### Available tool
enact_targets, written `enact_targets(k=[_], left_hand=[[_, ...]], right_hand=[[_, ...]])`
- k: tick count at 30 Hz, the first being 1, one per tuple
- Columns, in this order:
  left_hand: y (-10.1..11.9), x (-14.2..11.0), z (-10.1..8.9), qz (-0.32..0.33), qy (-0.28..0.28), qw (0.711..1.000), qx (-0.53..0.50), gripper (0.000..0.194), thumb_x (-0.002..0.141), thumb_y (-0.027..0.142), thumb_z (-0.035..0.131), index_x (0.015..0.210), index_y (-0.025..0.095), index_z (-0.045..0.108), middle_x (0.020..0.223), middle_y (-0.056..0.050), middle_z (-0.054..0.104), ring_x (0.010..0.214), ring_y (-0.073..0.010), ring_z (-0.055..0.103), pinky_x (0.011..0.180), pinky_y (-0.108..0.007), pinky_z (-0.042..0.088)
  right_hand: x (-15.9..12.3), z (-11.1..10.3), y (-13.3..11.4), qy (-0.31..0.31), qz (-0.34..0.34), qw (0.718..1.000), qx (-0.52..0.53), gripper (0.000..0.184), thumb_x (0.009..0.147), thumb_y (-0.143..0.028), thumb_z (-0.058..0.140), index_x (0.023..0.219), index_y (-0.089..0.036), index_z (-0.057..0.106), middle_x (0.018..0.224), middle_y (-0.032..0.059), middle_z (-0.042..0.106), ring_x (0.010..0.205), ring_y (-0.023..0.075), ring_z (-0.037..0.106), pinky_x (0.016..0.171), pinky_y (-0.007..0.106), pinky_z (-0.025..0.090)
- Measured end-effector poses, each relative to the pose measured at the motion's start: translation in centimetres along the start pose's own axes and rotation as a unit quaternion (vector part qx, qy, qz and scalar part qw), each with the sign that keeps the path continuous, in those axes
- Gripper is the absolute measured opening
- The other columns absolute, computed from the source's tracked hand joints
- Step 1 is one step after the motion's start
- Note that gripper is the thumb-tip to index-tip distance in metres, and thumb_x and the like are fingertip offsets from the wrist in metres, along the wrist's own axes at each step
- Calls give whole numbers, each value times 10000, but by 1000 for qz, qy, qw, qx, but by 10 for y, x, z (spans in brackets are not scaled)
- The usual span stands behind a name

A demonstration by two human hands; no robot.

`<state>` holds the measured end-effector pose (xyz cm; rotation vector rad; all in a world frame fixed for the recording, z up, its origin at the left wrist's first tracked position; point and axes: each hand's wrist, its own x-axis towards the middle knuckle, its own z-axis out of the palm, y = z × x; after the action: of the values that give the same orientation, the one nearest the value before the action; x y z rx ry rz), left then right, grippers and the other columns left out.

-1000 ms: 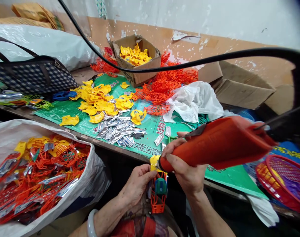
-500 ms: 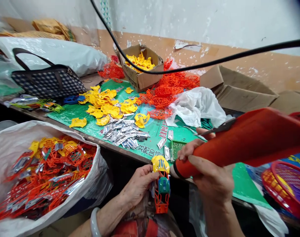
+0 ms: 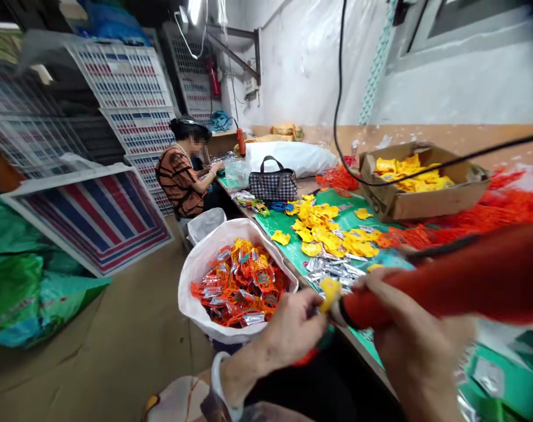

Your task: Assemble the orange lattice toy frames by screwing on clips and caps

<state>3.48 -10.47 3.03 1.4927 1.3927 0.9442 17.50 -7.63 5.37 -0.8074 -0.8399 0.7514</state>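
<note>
My left hand point(image 3: 293, 331) is closed on a toy car body with a yellow front piece point(image 3: 330, 292); its orange frame is mostly hidden behind the fingers. Wrapped around a red electric screwdriver point(image 3: 451, 287) is my right hand point(image 3: 418, 340), blurred by motion. The screwdriver's nose meets or nearly meets the yellow piece; the exact contact is too blurred to tell. Beyond my hands, yellow plastic parts point(image 3: 319, 225) and silver plates point(image 3: 332, 269) lie heaped on the green-covered table point(image 3: 266, 221).
A white sack point(image 3: 188, 296) of orange and yellow assemblies stands left of the table. A cardboard box point(image 3: 442, 205) holds yellow parts; orange frames point(image 3: 525, 205) lie beside it. A black cable point(image 3: 338, 105) hangs across. A checked bag point(image 3: 273, 186) and a seated person point(image 3: 183, 176) are farther back.
The view has swung left, bringing the seated person and stacked crates into sight. The screwdriver's nose has come back to the yellow piece after being apart from it half a second ago.
</note>
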Motion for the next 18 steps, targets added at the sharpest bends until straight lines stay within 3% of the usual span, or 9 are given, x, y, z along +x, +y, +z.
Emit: enact_targets(k=[2,4,7,9,13,18], left_hand=[[1,7,-33,37,91,990,98,205,845,298,566,876,141,693,710,2,664,627,-129,558,570,-216,411],[-9,18,-58,18,201,949,241,197,874,289,535,881,168,691,689,11,669,627,-136,586,592,-224,433],[-41,43,-79,-32,267,913,306,199,905,208,493,947,143,676,777,-54,695,744,-188,638,721,-301,471],[-67,63,-81,-57,260,904,334,179,892,163,537,1015,123,661,915,-95,706,891,-215,655,819,-341,487],[-115,98,-64,-105,199,898,379,278,919,323,600,1145,162,614,1152,-81,645,979,-215,643,844,-423,545],[-142,125,-48,-157,195,869,428,384,914,323,604,1263,171,554,1313,-116,562,1110,-264,595,913,-478,517]], right_hand=[[6,41,7,-32,15,999,30,258,581,-269,810,751,-165,647,698,-11,644,569,159,621,609,354,552],[10,71,15,-40,8,998,43,202,587,-278,784,669,-157,644,639,-13,629,533,157,602,578,348,543],[15,87,28,-39,10,999,25,198,574,-278,778,655,-149,651,598,-9,631,516,166,591,539,334,522],[18,83,36,-33,10,999,6,209,572,-287,783,653,-142,657,607,-4,632,515,164,586,523,319,508],[24,53,42,-8,-1,1000,-28,184,602,-274,764,659,-140,653,624,-3,623,514,154,578,533,315,507],[26,-3,26,46,0,997,-65,237,600,-306,785,709,-145,650,645,-3,622,547,166,588,553,323,510]])
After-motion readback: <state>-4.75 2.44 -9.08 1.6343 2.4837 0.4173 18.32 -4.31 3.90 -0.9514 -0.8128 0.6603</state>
